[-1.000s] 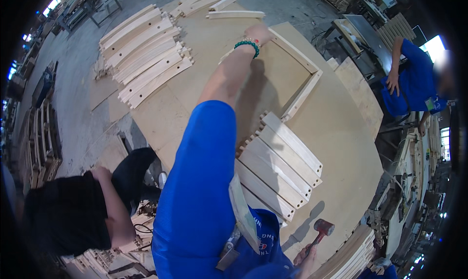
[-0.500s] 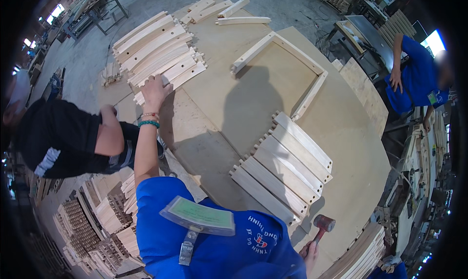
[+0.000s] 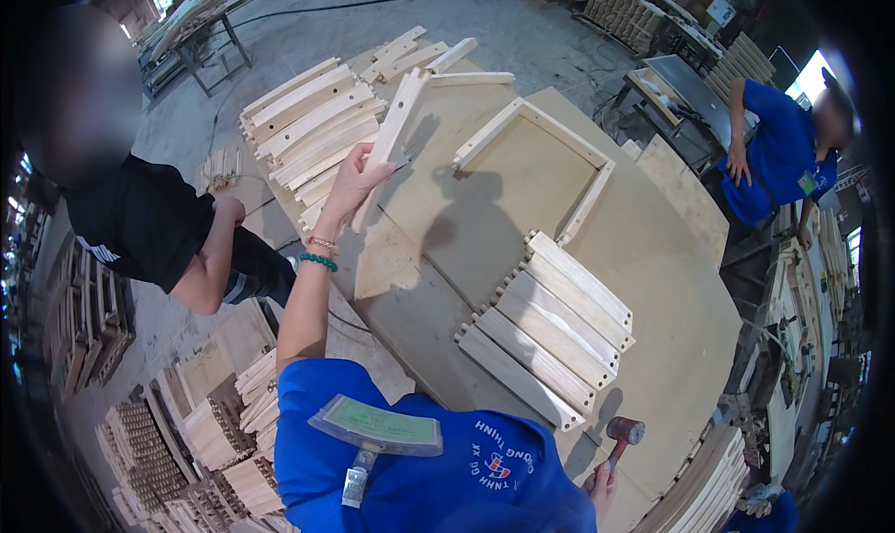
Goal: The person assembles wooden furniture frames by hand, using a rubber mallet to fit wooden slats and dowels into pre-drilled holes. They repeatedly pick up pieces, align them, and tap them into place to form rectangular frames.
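Observation:
My left hand is closed round a pale wooden slat, lifted above the board-topped table and tilted upward. Under and left of it lies a row of curved wooden slats with dark holes. My right hand grips the handle of a mallet with a red head, held near the table's lower right edge. Between the hands, a row of straight wooden slats with pegged ends lies side by side. Beyond it rests a three-sided wooden frame.
The table fills the middle. At left, close to the table, stands a person in black; another in blue is at the right. Stacked wooden parts lie lower left, more slats lower right. A few loose pieces lie at the far edge.
My left hand has picked a slat off the curved row and raised it to the right. The person in black has straightened up. The mallet stays in my right hand.

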Tool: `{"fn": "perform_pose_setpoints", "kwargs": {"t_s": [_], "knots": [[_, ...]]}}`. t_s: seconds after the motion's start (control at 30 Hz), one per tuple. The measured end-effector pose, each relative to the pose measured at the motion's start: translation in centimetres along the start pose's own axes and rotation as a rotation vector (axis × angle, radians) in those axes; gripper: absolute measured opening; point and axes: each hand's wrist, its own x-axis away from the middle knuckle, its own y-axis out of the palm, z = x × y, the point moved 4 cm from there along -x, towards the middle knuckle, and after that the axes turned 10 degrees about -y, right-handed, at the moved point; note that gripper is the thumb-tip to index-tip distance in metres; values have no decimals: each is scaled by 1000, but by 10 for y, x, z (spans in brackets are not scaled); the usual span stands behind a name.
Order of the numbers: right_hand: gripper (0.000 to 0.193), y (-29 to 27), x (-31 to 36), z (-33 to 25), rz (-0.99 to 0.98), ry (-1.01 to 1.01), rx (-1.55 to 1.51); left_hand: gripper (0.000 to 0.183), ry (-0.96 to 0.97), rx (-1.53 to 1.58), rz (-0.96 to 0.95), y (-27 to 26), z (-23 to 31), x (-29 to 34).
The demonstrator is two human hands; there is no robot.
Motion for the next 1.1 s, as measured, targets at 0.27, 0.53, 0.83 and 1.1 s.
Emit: {"fn": "perform_pose_setpoints", "kwargs": {"t_s": [0.27, 0.53, 0.83, 1.1], "knots": [[31, -23, -70, 38, 409, -522, 693, 48, -183, 647, -597, 127, 28, 7], [28, 14, -90, 9, 419, -302, 942, 65, -325, 770, -836, 254, 62, 46], [25, 18, -88, 6, 466, -280, 989, 37, -311, 515, -729, 312, 56, 52], [25, 20, -94, 3, 487, -344, 1024, 21, -86, 712, -614, 362, 60, 44]]}}
